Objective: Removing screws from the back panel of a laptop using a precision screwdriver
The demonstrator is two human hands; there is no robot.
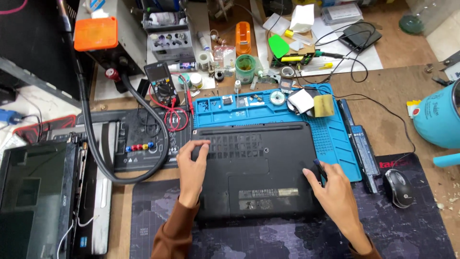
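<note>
A black laptop point(261, 163) lies upside down, its bottom cover with vent slots facing up, half on a blue work mat point(335, 139). My left hand point(192, 168) rests flat on the laptop's left edge, fingers spread over the vents. My right hand point(333, 189) sits at the laptop's right edge and grips a small dark screwdriver point(320, 169) whose tip points at the cover.
A long black battery point(359, 144) lies right of the mat, a mouse point(398, 187) beyond it. A multimeter point(162, 84) with red leads, a thick black hose point(103, 158), another opened laptop point(43, 192) sit left. A teal jug point(438, 117) stands at right.
</note>
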